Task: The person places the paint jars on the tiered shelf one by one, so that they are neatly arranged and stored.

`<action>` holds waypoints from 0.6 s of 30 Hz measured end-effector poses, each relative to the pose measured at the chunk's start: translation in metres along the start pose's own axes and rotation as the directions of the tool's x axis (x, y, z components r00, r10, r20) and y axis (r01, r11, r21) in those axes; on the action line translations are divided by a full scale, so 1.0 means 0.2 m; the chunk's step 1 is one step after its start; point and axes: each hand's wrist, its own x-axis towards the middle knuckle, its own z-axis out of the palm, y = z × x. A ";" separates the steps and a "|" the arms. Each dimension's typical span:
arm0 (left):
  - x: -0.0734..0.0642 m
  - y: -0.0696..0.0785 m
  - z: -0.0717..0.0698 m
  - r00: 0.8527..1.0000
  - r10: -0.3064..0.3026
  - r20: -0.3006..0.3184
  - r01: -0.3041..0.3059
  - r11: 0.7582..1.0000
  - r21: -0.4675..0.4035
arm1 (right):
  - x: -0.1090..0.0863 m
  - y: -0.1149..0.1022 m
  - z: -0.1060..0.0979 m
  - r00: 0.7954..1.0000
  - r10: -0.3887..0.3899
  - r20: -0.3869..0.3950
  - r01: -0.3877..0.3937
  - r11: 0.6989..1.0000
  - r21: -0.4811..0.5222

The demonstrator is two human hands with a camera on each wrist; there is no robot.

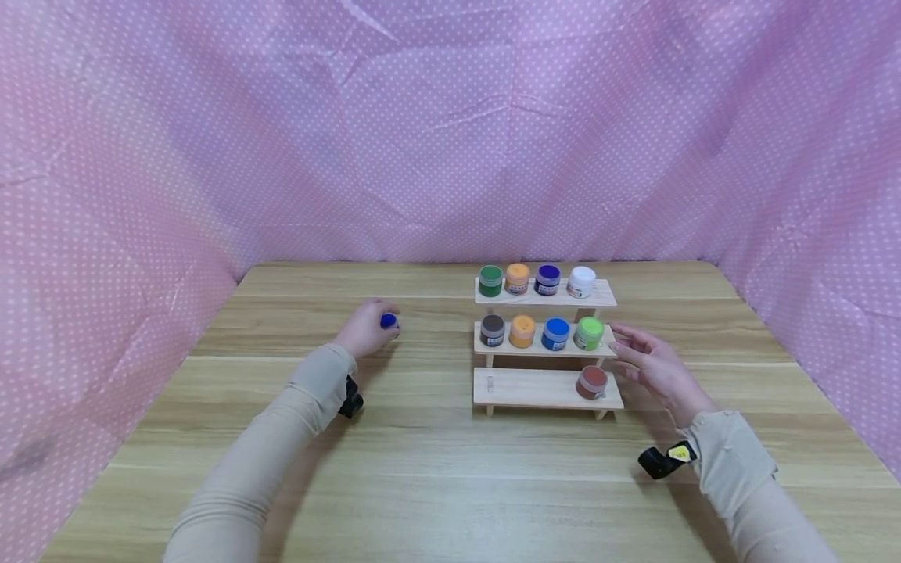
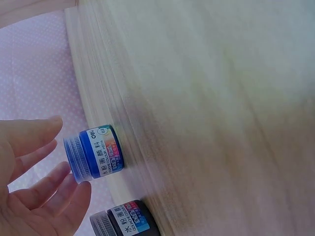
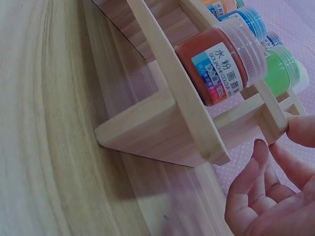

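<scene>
A three-tier wooden display stand [image 1: 535, 389] stands right of centre. My right hand [image 1: 655, 363] is at the right end of its middle shelf, thumb and index finger pinching that shelf end in the right wrist view. Nearby are a light green paint jar [image 1: 589, 334] and a red-brown paint jar [image 3: 211, 64] on the bottom shelf. To the left, my left hand [image 1: 366, 327] is around a blue paint jar [image 2: 98, 152] on the table. Its fingers are spread, fingertips at the clear lid, thumb apart from it. A black paint jar [image 2: 130, 221] is beside the blue one, largely hidden in the head view.
On the top shelf are green [image 1: 490, 281], orange [image 1: 517, 279], dark blue [image 1: 547, 280] and white [image 1: 581, 282] jars. Dark brown [image 1: 492, 331], orange [image 1: 522, 331] and blue [image 1: 555, 334] jars share the middle shelf. Pink dotted cloth [image 1: 450, 156] hangs around the wooden table [image 1: 422, 500].
</scene>
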 end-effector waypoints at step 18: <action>-0.03 0.04 0.00 0.999 -0.003 0.048 0.002 1.000 0.012 | 0.00 0.00 0.01 1.000 -0.012 -0.006 0.012 1.000 0.000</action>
